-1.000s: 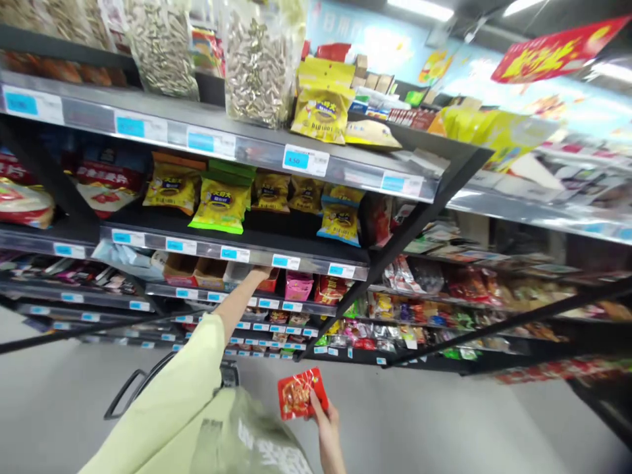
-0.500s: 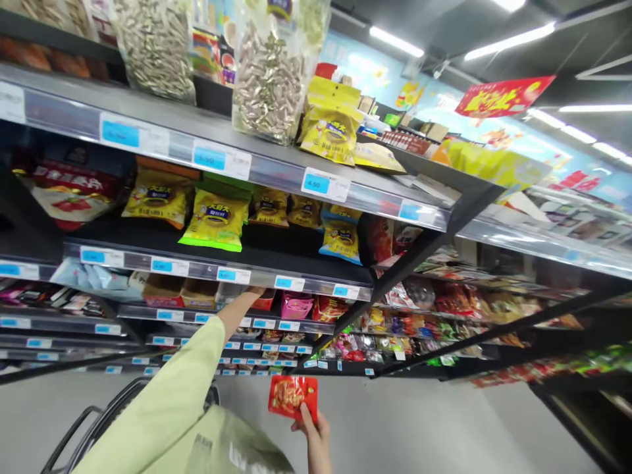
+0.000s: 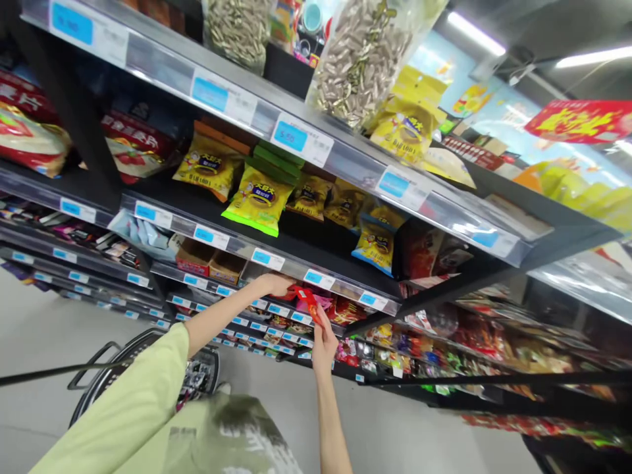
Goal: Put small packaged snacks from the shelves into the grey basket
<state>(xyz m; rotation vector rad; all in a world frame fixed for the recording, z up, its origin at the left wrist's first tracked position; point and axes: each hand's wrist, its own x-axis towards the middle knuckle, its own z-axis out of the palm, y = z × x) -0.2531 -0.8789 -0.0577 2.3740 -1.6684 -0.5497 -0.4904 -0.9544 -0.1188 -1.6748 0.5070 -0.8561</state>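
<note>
My right hand [image 3: 324,334] pinches a small red snack packet [image 3: 308,303] between thumb and fingers. The packet is tilted and seen nearly edge-on, in front of a lower shelf. My left hand [image 3: 277,284] reaches in from the left just under a shelf edge. Its fingers are closed at the packet's upper left end, and the fingertips are partly hidden by red wrapping. Pink packets [image 3: 323,301] lie on the shelf right behind the held packet.
Yellow snack bags [image 3: 260,197] lie on the shelf above my hands. A price-tag rail [image 3: 291,268] runs just over them. Cardboard boxes [image 3: 227,266] stand left of my left hand. A black basket [image 3: 216,368] with goods is below on the left.
My right hand has risen from over the floor to the shelf, bringing the red packet beside my left hand. My left hand has come out from under the shelf edge. The view has shifted left.
</note>
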